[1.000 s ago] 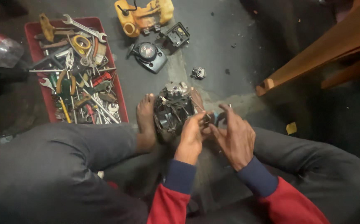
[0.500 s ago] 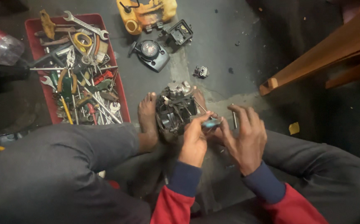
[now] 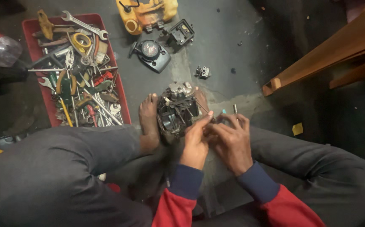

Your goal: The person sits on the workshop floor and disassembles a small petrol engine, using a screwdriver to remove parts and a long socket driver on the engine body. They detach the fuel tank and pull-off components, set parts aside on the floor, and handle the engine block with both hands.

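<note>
Red tool tray (image 3: 34, 42) sits far left. The small engine (image 3: 177, 111) rests on the floor between my feet: heavy, rigid, greasy, best gripped by its casing. My left hand (image 3: 196, 141) pinches its side; my right hand (image 3: 232, 141) closes narrowly on a thin tool (image 3: 235, 110).

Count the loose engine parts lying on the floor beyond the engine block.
4, maybe more hidden: a yellow fuel tank at the top edge, a black square part beside it, a round black starter cover below, a small grey part further right.
</note>
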